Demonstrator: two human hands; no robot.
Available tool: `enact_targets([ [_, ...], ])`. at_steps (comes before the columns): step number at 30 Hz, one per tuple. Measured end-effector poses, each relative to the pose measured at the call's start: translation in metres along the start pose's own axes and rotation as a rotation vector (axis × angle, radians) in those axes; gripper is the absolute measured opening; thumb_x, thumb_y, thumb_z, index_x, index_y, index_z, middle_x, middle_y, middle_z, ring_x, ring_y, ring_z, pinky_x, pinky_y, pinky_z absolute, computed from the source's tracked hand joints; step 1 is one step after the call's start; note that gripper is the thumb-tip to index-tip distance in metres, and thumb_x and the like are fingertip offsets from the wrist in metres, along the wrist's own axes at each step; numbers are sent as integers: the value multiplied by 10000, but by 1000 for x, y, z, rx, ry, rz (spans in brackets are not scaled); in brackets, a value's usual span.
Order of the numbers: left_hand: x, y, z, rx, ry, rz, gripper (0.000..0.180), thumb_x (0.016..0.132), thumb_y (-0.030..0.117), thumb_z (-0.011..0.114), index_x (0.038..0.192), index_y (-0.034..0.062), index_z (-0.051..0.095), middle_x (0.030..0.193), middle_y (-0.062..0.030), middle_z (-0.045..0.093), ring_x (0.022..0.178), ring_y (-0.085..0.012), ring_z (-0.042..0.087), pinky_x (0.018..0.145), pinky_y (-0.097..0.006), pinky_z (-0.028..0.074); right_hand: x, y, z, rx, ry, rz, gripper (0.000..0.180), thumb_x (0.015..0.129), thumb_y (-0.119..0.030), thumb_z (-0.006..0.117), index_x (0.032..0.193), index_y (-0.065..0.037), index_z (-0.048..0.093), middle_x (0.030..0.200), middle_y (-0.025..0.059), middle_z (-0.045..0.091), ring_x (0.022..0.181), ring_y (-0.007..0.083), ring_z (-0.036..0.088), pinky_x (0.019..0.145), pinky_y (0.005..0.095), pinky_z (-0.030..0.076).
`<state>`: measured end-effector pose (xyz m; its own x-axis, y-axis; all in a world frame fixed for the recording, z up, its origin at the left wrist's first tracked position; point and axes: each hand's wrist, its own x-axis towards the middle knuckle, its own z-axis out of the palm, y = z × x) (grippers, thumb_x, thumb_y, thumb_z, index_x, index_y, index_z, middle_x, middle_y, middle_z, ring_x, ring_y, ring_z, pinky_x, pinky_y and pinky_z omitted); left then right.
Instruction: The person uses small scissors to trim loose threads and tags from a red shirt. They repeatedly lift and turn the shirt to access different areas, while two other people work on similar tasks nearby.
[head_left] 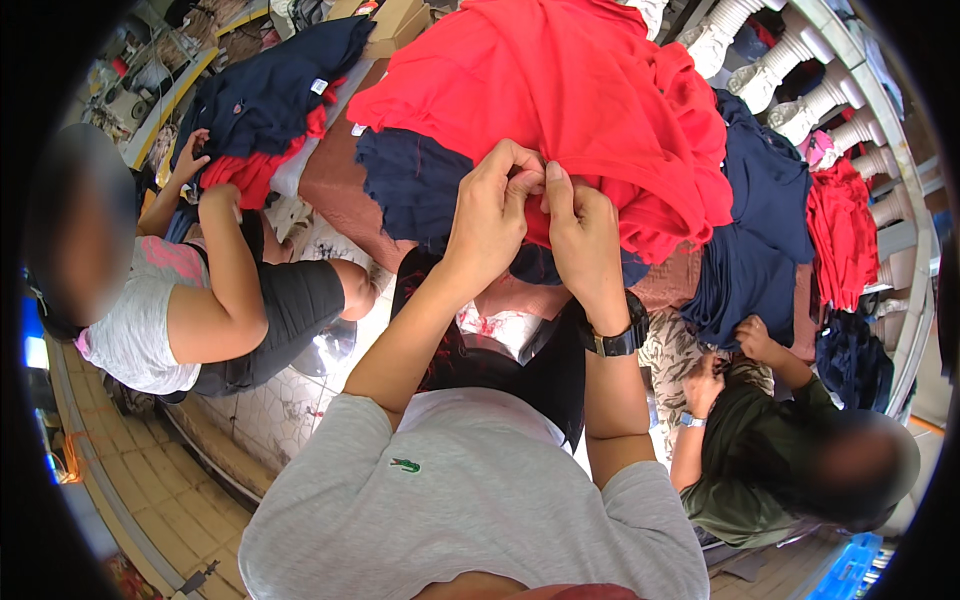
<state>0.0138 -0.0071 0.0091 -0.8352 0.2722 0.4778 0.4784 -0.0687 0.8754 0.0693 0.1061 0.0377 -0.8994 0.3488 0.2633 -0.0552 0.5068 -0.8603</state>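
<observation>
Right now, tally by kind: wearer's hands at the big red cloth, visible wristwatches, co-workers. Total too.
Hands at the red cloth: 2 (left hand, right hand)
Wristwatches: 2 (black watch, silver-toned watch)
Co-workers: 2 (person at left, person at right)
Total: 6

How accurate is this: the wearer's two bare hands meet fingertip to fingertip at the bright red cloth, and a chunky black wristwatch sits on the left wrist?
One slip: the chunky black wristwatch is on the right wrist, not the left, as the head view shows. The bare left hand and bare right hand do meet at the bright red cloth.
</observation>
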Motion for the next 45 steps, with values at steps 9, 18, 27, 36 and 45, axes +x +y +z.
enact_targets([
  [9, -23, 53, -37, 334, -227, 239, 240, 827, 1, 716, 1010, -8, 562, 1106, -180, 528, 1058, -365, 567, 917, -425, 467, -7, -3, -21, 168, 198, 11, 438, 1002, -371, 653, 814, 24, 661, 613, 8, 534, 589, 74, 447, 536, 272, 351],
  [18, -2, 3, 15, 369, 165, 308, 368, 802, -50, 745, 1106, 7, 546, 1020, -132, 597, 886, -271, 612, 793, -352, 505, 3, 7, -18, 485, 107, 108, 291, 949, -247, 746, 884, 37, 743, 670, -50, 596, 601, 16, 420, 523, 231, 310],
  [27, 14, 17, -7, 184, 164, 273, 126, 962, -86, 540, 1072, -26, 550, 943, -154, 631, 875, -301, 672, 779, -353, 528, 0, -42, -25, -11, 246, -545, 229, 806, 60, 740, 1021, -12, 706, 934, 94, 694, 703, 178, 628, 581, 280, 483],
  [36, 32, 17, -39, 55, 43, 211, 154, 960, -74, 575, 1105, -25, 568, 959, -125, 677, 886, -175, 673, 806, -272, 511, 62, -22, -27, 305, -204, -491, 101, 953, -36, 656, 1036, 16, 681, 909, 44, 714, 810, 95, 638, 728, 246, 493],
  [45, 39, 6, -44, 100, 116, 305, 59, 920, -16, 677, 947, -22, 624, 904, -127, 720, 827, -186, 724, 750, -298, 546, 64, -30, -22, 332, -242, -319, 151, 961, -94, 672, 1046, 26, 704, 824, -4, 672, 740, 36, 566, 681, 221, 461],
])
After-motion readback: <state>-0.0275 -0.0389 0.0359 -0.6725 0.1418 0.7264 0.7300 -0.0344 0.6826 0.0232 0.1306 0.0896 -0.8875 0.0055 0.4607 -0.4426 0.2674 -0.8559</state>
